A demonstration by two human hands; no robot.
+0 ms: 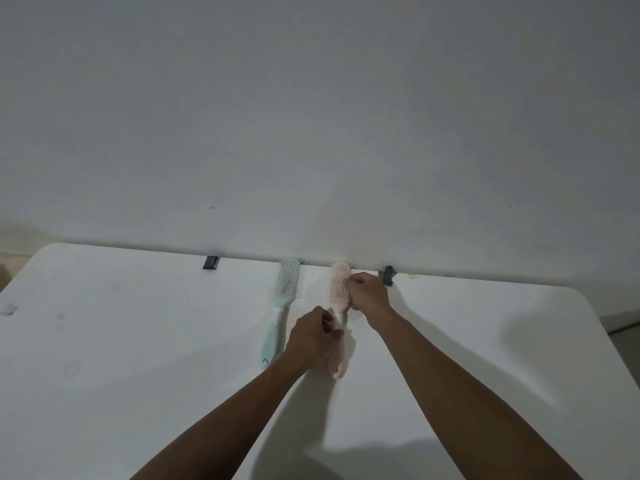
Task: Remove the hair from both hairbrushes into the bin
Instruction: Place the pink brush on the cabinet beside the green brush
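Two hairbrushes lie on the surface (138, 341), side by side at its far edge, heads toward the wall (311, 116), handles toward the person. Left brush (282, 299) lies free, just beside the right brush (337, 306). Left hand (313, 336) sits on the right brush's handle; right hand (369, 294) sits at its head, on the right side. Two clips on the far edge: left clip (211, 262) left of both brushes, right clip (388, 274) just behind the right hand.

Left hand (317, 332) grips the pink hairbrush (338, 289) handle — right hand (369, 292) pinches at its bristles — green hairbrush (285, 292) lies beside.
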